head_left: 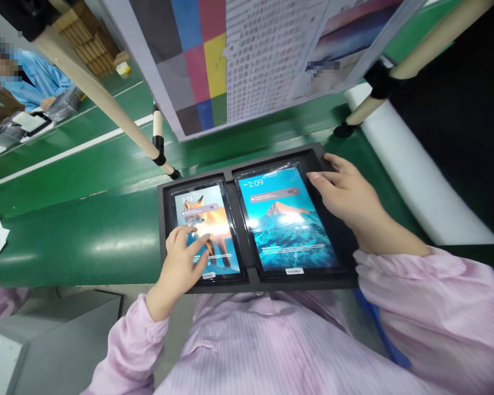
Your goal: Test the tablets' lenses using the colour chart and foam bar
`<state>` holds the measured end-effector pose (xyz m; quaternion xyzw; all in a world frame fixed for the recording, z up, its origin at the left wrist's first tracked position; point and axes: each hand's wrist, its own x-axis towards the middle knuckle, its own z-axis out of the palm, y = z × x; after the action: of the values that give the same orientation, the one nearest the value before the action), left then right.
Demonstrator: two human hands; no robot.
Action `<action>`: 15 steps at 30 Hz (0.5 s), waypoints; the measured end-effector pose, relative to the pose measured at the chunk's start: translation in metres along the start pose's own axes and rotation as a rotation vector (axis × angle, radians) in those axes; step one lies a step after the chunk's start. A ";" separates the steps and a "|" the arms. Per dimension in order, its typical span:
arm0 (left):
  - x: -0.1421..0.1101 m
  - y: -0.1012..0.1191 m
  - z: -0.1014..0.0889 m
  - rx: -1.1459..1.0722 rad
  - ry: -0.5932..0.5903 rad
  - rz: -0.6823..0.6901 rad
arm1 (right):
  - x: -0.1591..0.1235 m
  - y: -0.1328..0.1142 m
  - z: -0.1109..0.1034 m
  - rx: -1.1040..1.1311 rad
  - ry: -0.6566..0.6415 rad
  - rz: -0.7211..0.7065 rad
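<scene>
Your one view comes from the camera on your head, looking forward and steeply down over your own smock (pixel 267 345), which fills the bottom edge. It sits close above the bench (pixel 86 236), near enough that both forearms run in from the lower corners, with the tray (pixel 253 278) around the middle of the frame. The chart (pixel 206 60) cuts across the top, blocking your line of sight straight ahead. To its left, your view reaches well past the bench to a person (pixel 45 77) farther off. The lens takes in a wide sweep, and the bench lines slant upward to the right.
</scene>
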<state>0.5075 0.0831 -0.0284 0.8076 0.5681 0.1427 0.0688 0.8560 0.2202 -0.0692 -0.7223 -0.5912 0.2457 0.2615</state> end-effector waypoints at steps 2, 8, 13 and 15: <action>-0.015 -0.002 0.000 0.019 0.003 -0.008 | -0.001 0.005 -0.001 0.034 0.009 0.004; -0.048 -0.001 -0.008 0.010 -0.096 0.060 | -0.064 0.014 -0.018 -0.147 -0.114 -0.512; -0.033 -0.017 -0.001 0.102 -0.084 -0.075 | -0.091 0.008 -0.011 -0.446 -0.066 -0.636; -0.015 -0.031 0.001 0.141 0.047 -0.257 | -0.079 0.003 -0.009 -0.487 0.087 -0.460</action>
<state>0.4749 0.0795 -0.0402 0.7275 0.6768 0.1114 0.0161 0.8502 0.1415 -0.0611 -0.6210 -0.7683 0.0011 0.1549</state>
